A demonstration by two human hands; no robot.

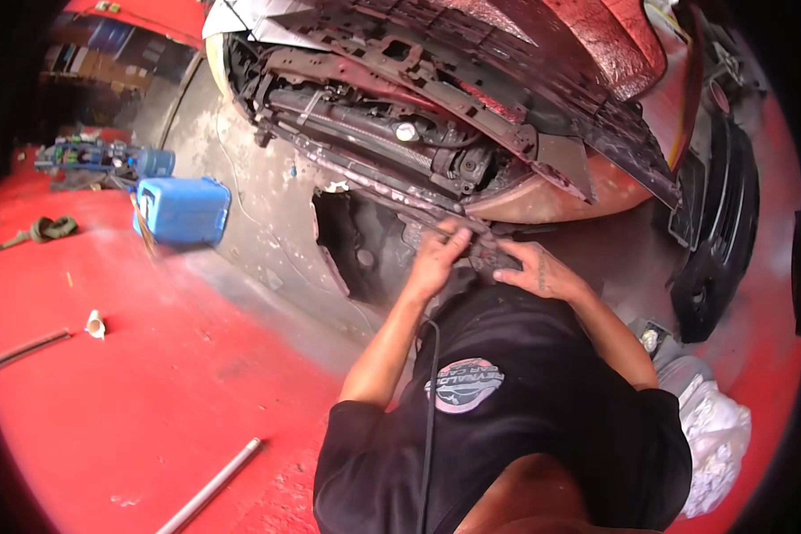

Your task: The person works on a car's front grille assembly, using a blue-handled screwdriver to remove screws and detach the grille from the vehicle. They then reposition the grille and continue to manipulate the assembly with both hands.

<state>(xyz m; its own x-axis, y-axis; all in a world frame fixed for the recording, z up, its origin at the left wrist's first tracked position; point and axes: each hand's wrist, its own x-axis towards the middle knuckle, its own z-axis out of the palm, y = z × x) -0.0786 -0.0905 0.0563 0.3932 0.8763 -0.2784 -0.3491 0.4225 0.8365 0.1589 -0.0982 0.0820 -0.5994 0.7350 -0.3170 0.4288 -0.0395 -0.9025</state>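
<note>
A dark, mottled part (487, 256) sits between the person's two hands, in front of the car and close to the torso, at the near end of a long front bar (365, 181); whether the two are joined, I cannot tell. The left hand (436, 262) appears to pinch the part's upper left edge between thumb and fingers. The right hand (543, 271) lies against its other side, thumb and fingers parted, but I cannot tell whether they grip. If that hand is only resting there, the part could tip or slip when the left one eases off, and a jagged edge might nick bare skin. Beyond it the radiator (356, 133) lies exposed, so a jolt to the bar could scrape its fins. A dark curved panel (331, 258) lies on the floor just left of the hands, where a dropped piece or careless foot might strike it. A black cable (431, 400) runs down over the shirt (543, 383) and could snag if the person turns. Further out are a blue container (187, 211) to the left and a black bumper cover (725, 227) to the right.
</note>
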